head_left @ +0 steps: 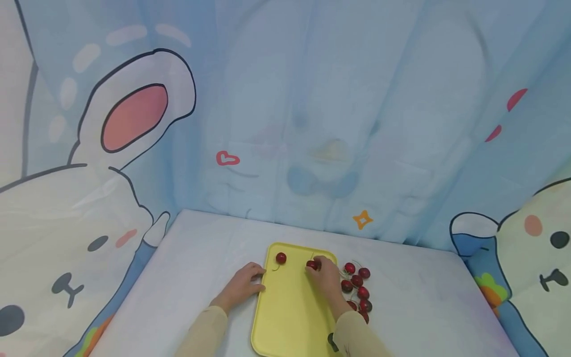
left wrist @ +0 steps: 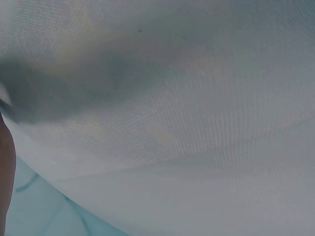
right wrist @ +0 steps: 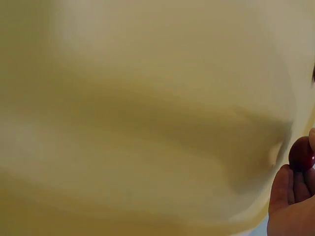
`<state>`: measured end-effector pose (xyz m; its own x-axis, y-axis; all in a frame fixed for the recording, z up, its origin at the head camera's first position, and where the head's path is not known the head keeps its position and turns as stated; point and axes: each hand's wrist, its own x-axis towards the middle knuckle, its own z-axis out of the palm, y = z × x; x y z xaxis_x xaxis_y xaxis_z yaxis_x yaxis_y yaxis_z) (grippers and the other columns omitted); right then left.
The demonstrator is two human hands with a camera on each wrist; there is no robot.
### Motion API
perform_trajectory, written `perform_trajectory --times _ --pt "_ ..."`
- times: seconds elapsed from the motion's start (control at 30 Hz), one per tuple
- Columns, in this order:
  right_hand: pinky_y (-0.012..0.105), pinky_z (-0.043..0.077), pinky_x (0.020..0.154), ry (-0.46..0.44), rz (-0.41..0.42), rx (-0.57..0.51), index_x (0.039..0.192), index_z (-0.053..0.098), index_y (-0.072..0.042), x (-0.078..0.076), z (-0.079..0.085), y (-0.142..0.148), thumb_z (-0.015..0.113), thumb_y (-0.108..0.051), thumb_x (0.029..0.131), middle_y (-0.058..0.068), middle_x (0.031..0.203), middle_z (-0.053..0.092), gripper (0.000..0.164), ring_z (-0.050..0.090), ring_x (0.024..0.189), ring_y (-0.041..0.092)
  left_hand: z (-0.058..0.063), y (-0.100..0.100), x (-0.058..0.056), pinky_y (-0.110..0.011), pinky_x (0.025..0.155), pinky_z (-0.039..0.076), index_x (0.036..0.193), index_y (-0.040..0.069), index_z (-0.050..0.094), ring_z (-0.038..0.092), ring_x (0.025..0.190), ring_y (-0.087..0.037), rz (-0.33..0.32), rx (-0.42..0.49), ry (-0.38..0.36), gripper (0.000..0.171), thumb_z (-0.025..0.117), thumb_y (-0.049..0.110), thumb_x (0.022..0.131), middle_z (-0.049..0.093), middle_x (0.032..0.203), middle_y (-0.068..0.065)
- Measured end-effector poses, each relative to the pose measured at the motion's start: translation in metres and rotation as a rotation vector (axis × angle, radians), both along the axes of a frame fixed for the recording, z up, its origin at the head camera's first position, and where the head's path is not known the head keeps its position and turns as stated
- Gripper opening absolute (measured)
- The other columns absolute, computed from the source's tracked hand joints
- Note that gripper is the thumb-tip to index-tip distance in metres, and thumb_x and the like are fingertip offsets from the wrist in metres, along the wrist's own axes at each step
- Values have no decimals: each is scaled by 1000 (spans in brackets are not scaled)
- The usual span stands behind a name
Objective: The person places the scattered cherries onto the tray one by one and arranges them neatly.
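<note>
A yellow rectangular tray (head_left: 290, 307) lies on the white table. My left hand (head_left: 241, 286) rests against its left edge, thumb and fingers spread along the rim. In the left wrist view only a sliver of that hand (left wrist: 7, 172) shows. Over the tray's far right corner, my right hand (head_left: 326, 280) pinches a dark red cherry (head_left: 311, 265) between thumb and fingers. The right wrist view shows this cherry (right wrist: 300, 155) at the fingertips, above the tray surface (right wrist: 123, 172). Another cherry (head_left: 281, 258) with its stem sits in the tray's far left corner.
Several loose cherries (head_left: 357, 281) with stems lie on the table just right of the tray, partly hidden by the right forearm. A light blue cartoon-printed curtain (head_left: 267, 99) hangs behind the white table (head_left: 419, 297) and at both sides.
</note>
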<state>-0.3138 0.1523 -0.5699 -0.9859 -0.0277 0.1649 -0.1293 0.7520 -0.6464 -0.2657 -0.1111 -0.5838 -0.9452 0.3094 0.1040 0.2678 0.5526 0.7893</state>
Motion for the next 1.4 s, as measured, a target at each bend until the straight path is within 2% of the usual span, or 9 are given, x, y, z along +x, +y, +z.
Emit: perform_trajectory --times 0.3,0.67,1.0,1.4 --pt "47 54 85 -40 -11 -24 115 63 8 -4 -2 -16 73 -9 87 19 102 65 34 62 96 32 0 1 -1 -39 97 50 121 -2 63 59 107 -24 10 -14 -5 40 74 11 85 57 116 -7" --pt "46 53 85 -35 -25 -10 114 64 6 -9 -8 -28 75 -9 85 18 100 65 34 61 94 30 0 1 1 -40 97 50 122 -3 63 59 107 -25 8 -21 0 41 73 10 85 57 116 -7" --pt "47 52 92 -86 -42 -17 118 62 7 -9 -7 -29 75 -13 85 20 108 63 40 60 102 33 -1 0 0 -40 97 50 122 -1 63 58 107 -23 15 -18 -13 40 73 12 86 57 117 -6" --pt "48 52 91 -71 -17 -6 116 62 9 -8 -6 -27 75 -15 85 20 107 64 41 61 102 34 0 1 -1 -40 97 50 123 -1 63 57 107 -22 17 -26 -21 40 73 12 86 57 117 -5"
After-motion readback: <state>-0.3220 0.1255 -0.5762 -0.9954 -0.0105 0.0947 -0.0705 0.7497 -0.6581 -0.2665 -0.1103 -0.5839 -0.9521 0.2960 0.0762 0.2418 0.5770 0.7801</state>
